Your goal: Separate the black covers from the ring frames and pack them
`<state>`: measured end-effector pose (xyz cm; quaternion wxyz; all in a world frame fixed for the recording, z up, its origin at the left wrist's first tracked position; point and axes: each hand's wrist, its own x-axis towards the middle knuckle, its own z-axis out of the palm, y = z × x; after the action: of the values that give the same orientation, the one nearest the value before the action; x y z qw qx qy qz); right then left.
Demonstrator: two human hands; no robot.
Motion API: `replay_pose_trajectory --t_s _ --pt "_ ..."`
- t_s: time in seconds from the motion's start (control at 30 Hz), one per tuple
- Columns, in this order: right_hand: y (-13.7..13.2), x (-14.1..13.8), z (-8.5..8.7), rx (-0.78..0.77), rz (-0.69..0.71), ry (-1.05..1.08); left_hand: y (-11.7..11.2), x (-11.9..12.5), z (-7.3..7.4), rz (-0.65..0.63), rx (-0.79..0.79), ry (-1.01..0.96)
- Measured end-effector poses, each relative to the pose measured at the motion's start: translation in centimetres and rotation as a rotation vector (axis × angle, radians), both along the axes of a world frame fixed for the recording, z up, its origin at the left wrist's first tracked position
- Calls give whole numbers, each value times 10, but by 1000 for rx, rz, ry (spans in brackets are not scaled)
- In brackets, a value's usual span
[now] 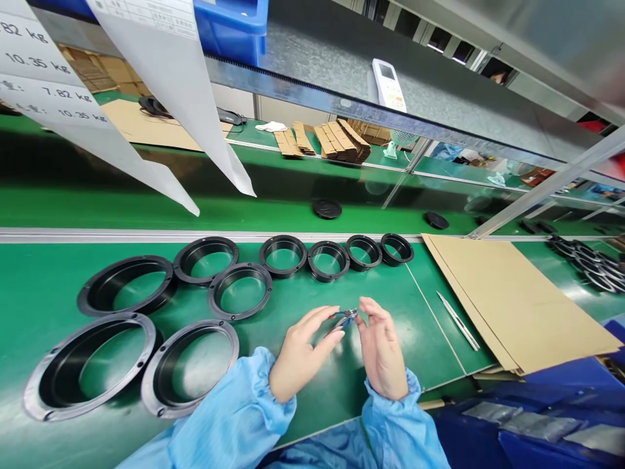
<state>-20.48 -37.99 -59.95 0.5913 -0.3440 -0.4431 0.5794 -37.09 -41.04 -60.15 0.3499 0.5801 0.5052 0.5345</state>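
Observation:
My left hand [300,352] and my right hand [381,348] meet above the green mat [342,391] near its front edge, both in light blue sleeves. Between their fingertips is a small metallic part with a blue bit [346,317]; both hands pinch it. It is too small to name. Several black rings lie to the left and behind: two large ones with grey flanges [90,365] [189,366] at the front left, and a row of smaller ones [328,260] further back.
Stacked brown cardboard sheets [512,299] lie at the right, a thin metal tool [458,320] beside them. A green conveyor [273,212] runs behind, carrying black discs [327,208]. Paper sheets [170,85] hang from an overhead shelf. Blue bins [551,423] sit at the lower right.

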Motion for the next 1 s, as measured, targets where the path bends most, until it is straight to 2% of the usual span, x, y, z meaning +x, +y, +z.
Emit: replay_pose_trajectory --t_s 0.1,0.23,0.33,0.5,0.83,1.0 --pt "3 6 11 -97 80 309 -2 -2 7 10 32 -14" --pt "4 5 11 -114 151 507 -7 1 15 -15 135 29" --pt "4 3 7 -68 178 565 -10 3 17 -45 231 60" --pt "3 2 2 -79 225 589 -11 4 19 -60 387 141" --pt "0 -13 -2 -204 402 780 -12 4 19 -77 435 156" --pt "-2 -17 -2 -262 435 838 -10 5 17 -69 435 147"
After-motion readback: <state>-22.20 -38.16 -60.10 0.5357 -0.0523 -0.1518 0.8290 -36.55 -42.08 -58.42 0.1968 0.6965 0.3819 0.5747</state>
